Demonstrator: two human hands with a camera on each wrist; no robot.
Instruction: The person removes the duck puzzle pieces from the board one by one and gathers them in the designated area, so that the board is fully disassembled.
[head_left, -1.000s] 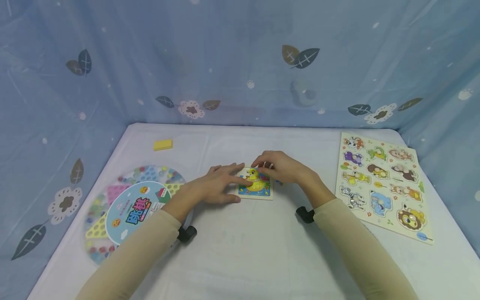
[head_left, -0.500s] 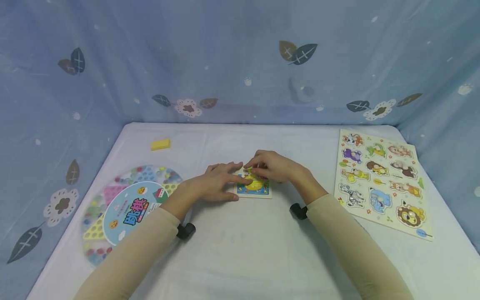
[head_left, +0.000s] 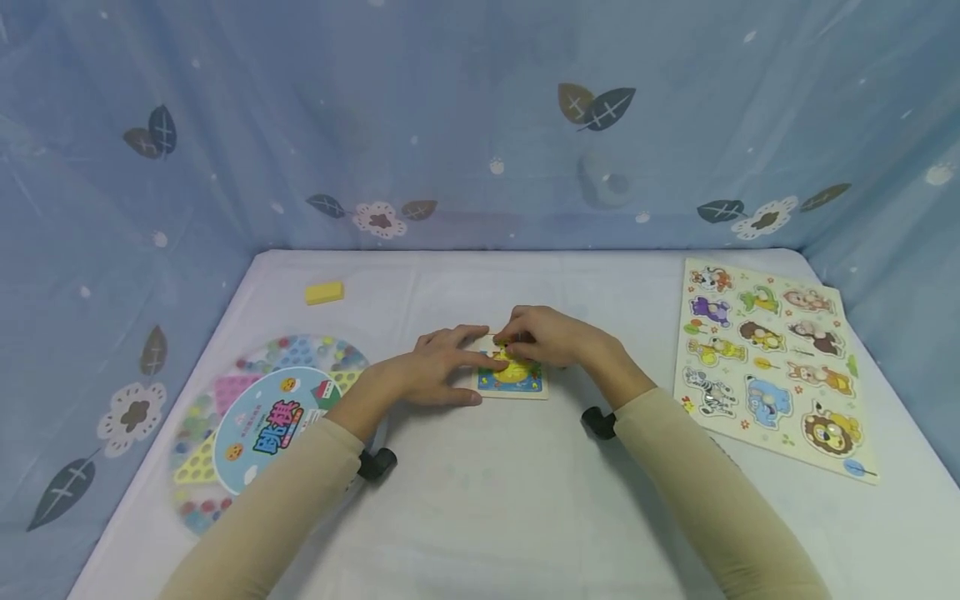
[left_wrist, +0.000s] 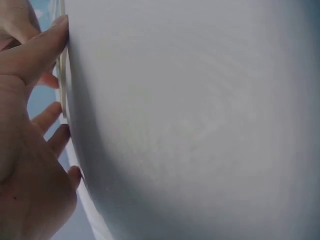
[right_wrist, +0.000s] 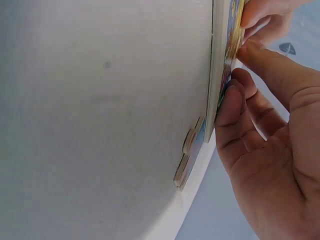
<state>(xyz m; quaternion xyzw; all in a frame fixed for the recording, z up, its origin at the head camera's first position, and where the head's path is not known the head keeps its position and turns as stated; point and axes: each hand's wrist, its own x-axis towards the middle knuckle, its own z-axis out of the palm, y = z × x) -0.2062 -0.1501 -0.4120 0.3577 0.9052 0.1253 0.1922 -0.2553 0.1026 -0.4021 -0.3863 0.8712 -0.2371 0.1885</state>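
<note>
A small jigsaw puzzle board (head_left: 513,393) with a yellow duck on blue lies in the middle of the table. My left hand (head_left: 429,371) rests at its left side, with the forefinger stretched over the duck and the thumb along the near left corner. Over the board's upper part, my right hand (head_left: 551,335) has its forefinger and thumb curled around a yellow puzzle piece (head_left: 504,339) at the duck's head, mostly hidden by the fingers. In the right wrist view, other right fingertips (right_wrist: 231,102) touch the board's edge, and loose puzzle pieces (right_wrist: 190,152) lie beside it.
A round Chinese checkers set (head_left: 272,429) stands at the left, partly under the left sleeve. Behind it lies a yellow block (head_left: 324,292). An animal peg puzzle (head_left: 772,367) lies at the right on the white table (head_left: 495,517). A patterned blue curtain (head_left: 465,125) encloses the table.
My right hand has moved slightly left over the duck's head, its forefinger and thumb drawing closer together. My left hand stays in place on the board. The head view has shifted slightly.
</note>
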